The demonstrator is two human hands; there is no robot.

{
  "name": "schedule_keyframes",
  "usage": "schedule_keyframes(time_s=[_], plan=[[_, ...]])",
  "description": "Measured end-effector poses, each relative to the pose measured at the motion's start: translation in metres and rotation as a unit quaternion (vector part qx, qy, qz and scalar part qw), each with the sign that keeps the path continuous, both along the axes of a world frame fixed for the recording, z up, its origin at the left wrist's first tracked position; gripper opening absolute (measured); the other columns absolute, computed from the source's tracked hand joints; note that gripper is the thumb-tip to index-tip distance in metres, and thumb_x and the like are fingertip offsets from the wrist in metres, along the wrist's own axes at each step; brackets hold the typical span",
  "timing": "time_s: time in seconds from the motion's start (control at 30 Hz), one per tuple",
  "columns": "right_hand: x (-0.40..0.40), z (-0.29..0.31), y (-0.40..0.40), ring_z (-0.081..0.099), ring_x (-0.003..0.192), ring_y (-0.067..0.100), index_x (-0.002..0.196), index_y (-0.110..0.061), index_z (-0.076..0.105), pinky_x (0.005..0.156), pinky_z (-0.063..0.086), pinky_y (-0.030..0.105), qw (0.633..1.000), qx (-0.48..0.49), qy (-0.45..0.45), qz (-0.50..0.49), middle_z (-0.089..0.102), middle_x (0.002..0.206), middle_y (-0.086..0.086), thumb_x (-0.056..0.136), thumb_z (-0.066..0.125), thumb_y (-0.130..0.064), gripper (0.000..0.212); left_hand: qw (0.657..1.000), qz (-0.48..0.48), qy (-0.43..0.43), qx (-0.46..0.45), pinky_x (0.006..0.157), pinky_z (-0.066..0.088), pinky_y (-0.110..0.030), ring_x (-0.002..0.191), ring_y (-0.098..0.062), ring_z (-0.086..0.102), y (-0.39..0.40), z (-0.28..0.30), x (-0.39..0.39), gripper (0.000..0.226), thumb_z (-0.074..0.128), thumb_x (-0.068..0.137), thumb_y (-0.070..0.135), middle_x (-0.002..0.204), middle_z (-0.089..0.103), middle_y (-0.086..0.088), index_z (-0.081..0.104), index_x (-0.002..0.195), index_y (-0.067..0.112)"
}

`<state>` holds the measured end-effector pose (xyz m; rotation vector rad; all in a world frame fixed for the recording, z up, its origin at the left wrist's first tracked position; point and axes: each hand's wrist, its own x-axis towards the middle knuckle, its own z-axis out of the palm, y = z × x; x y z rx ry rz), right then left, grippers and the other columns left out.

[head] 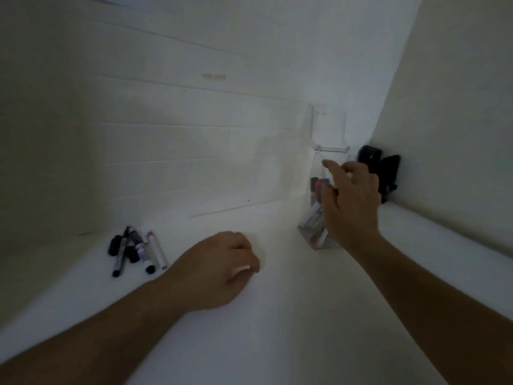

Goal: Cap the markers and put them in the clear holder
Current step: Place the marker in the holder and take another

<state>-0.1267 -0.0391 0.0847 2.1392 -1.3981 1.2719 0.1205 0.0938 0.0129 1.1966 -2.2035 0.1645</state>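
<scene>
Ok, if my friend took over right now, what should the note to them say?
Left hand: curled on the white table; whether it holds anything is unclear.
Right hand: fingers loose, at the clear holder, holding nothing visible.
Done: some markers stand in the holder.
Left: a few loose markers and what looks like a loose black cap lie at the table's left. Cap any open ones and put them in.

Dim room, greyish cast. Brightest patch on the white wall [277,112] mid-frame, falling off to murky olive corners. Strong wide-angle bending at edges. Soft overall; right hand [351,198] motion-blurred, clear holder [313,229] contents smeared.
</scene>
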Motion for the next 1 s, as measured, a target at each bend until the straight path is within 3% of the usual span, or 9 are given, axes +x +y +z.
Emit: schedule_keyframes(time_s=[0.13, 0.2, 0.3, 0.4, 0.57, 0.63, 0.7, 0.83, 1.0], plan=[[0.068, -0.032, 0.042, 0.053, 0.111, 0.025, 0.139, -0.025, 0.052, 0.097, 0.046, 0.043, 0.98, 0.089, 0.051, 0.171, 0.055, 0.123, 0.003, 0.087, 0.053, -0.029, 0.052, 0.999, 0.026, 0.03, -0.027, 0.073, 0.052, -0.031, 0.077, -0.014, 0.065, 0.004, 0.029, 0.02, 0.01, 0.066, 0.083, 0.019, 0.084, 0.069, 0.007, 0.075, 0.088, 0.022], [0.104, -0.049, 0.052, 0.054, 0.1, 0.016, 0.136, -0.02, 0.057, 0.095, 0.049, 0.039, 0.952, 0.14, 0.06, 0.265, 0.059, 0.118, 0.002, 0.086, 0.053, -0.028, 0.051, 0.994, 0.091, 0.048, -0.042, 0.073, 0.052, -0.031, 0.075, -0.015, 0.066, 0.006, 0.042, 0.044, 0.015, 0.063, 0.08, 0.017, 0.082, 0.07, 0.007, 0.075, 0.088, 0.022], [0.153, -0.062, 0.064, 0.047, 0.093, 0.002, 0.131, -0.018, 0.063, 0.092, 0.043, 0.022, 0.906, 0.207, 0.089, 0.357, 0.061, 0.121, 0.001, 0.091, 0.06, -0.017, 0.04, 0.975, 0.198, 0.076, -0.062, 0.076, 0.053, -0.035, 0.078, -0.017, 0.065, 0.013, 0.052, 0.086, 0.021, 0.057, 0.081, 0.017, 0.085, 0.07, 0.004, 0.076, 0.09, 0.02], [0.187, -0.066, 0.074, 0.051, 0.093, 0.009, 0.123, -0.024, 0.068, 0.087, 0.039, 0.02, 0.867, 0.266, 0.139, 0.398, 0.059, 0.119, 0.002, 0.092, 0.06, -0.018, 0.033, 0.945, 0.307, 0.09, -0.065, 0.077, 0.05, -0.032, 0.081, -0.018, 0.061, 0.019, 0.054, 0.122, 0.022, 0.057, 0.085, 0.013, 0.09, 0.067, 0.001, 0.075, 0.095, 0.02], [0.206, -0.067, 0.079, 0.056, 0.089, 0.026, 0.1, -0.025, 0.07, 0.075, 0.046, 0.033, 0.882, 0.273, 0.181, 0.34, 0.052, 0.091, 0.005, 0.093, 0.046, -0.033, 0.027, 0.904, 0.412, 0.112, 0.023, 0.077, 0.053, -0.036, 0.084, -0.02, 0.058, 0.015, 0.051, 0.143, 0.022, 0.055, 0.086, 0.024, 0.085, 0.057, 0.005, 0.072, 0.099, 0.031], [0.207, -0.064, 0.077, 0.052, 0.076, 0.025, 0.077, -0.019, 0.061, 0.066, 0.038, 0.032, 0.889, 0.255, 0.206, 0.319, 0.043, 0.074, 0.0, 0.093, 0.041, -0.04, 0.033, 0.896, 0.425, 0.093, 0.084, 0.077, 0.054, -0.037, 0.083, -0.02, 0.058, 0.016, 0.051, 0.138, 0.024, 0.055, 0.084, 0.03, 0.085, 0.056, 0.008, 0.072, 0.101, 0.033], [0.201, -0.059, 0.072, 0.047, 0.068, 0.019, 0.065, -0.021, 0.047, 0.064, 0.034, 0.03, 0.895, 0.249, 0.241, 0.283, 0.044, 0.071, -0.001, 0.098, 0.047, -0.042, 0.039, 0.886, 0.435, 0.076, 0.14, 0.079, 0.056, -0.036, 0.085, -0.018, 0.061, 0.015, 0.051, 0.133, 0.024, 0.056, 0.081, 0.036, 0.093, 0.063, 0.009, 0.073, 0.099, 0.035], [0.174, -0.05, 0.049, 0.06, 0.09, 0.025, 0.095, -0.018, 0.066, 0.078, 0.047, 0.032, 0.899, 0.272, 0.259, 0.223, 0.068, 0.097, 0.006, 0.097, 0.059, -0.034, 0.017, 0.856, 0.464, 0.006, 0.229, 0.079, 0.056, -0.033, 0.082, -0.013, 0.065, 0.009, 0.044, 0.127, 0.03, 0.057, 0.068, 0.051, 0.094, 0.068, 0.015, 0.073, 0.089, 0.036], [0.137, -0.069, 0.04, 0.061, 0.091, 0.026, 0.101, -0.023, 0.059, 0.079, 0.049, 0.036, 0.933, 0.251, 0.163, 0.2, 0.066, 0.095, 0.005, 0.094, 0.062, -0.022, 0.007, 0.826, 0.496, -0.043, 0.265, 0.078, 0.056, -0.034, 0.077, -0.017, 0.065, 0.001, 0.039, 0.119, 0.034, 0.056, 0.06, 0.056, 0.096, 0.063, 0.009, 0.071, 0.082, 0.035]])
